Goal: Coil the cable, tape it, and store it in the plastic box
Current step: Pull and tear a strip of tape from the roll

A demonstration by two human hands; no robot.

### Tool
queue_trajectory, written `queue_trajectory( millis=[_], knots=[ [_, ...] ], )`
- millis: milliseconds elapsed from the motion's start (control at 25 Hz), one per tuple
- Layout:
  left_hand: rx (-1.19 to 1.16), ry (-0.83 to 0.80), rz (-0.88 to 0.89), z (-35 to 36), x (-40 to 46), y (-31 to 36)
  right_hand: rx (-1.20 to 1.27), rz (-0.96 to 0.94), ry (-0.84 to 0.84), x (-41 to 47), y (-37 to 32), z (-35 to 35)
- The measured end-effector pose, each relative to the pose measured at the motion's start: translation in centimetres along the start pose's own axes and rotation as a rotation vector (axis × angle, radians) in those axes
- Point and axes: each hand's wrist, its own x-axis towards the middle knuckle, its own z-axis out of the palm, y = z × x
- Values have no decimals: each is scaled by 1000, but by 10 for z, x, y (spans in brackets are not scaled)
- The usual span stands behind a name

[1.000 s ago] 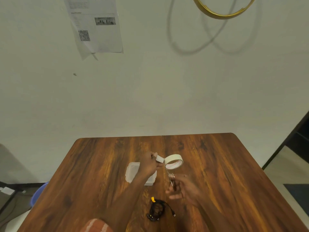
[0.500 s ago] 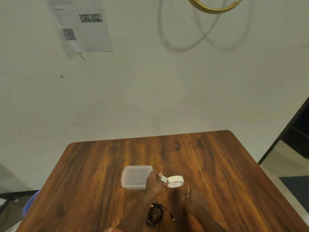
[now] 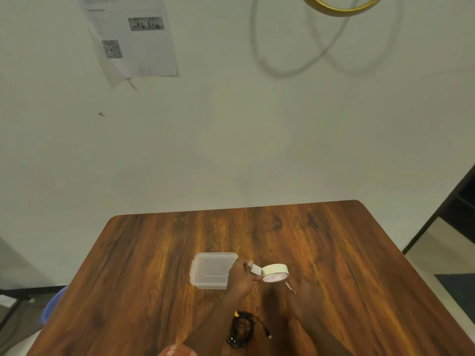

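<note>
A closed clear plastic box sits on the wooden table. Just right of it, my left hand pinches the loose end of a cream tape roll, which hangs low over the table. My right hand, blurred, is right of the roll and holds small scissors whose blades point toward the tape. A coiled black cable with a yellow tag lies near the table's front edge, between my forearms.
A printed sheet with a QR code hangs on the wall, and a gold ring hangs above. A blue tub stands on the floor at the left. A dark doorway is on the right.
Both hands dropped from above the box toward the table, bringing the tape roll and scissors lower and nearer to me. The box, earlier partly hidden by my left hand, now shows.
</note>
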Motion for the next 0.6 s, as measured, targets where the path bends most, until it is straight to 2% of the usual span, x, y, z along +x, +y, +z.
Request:
queue_trajectory(
  millis=[80, 200, 320, 440, 600],
  knots=[
    [-91, -10, -11, -8, -1, 10, 353, -90, 9, -2, -11, -3],
    [-182, -63, -41, -19, -6, 23, 543, -174, 1, 3, -30, -10],
    [-256, -155, -55, -30, -12, 34, 499, -196, 124, 15, -37, -14],
    [-374, -197, -64, -38, -15, 39, 463, -107, 141, 20, -41, -20],
    [-150, 8, -25, -43, -7, 33, 383, 42, 59, 22, -34, -29]
  ],
)
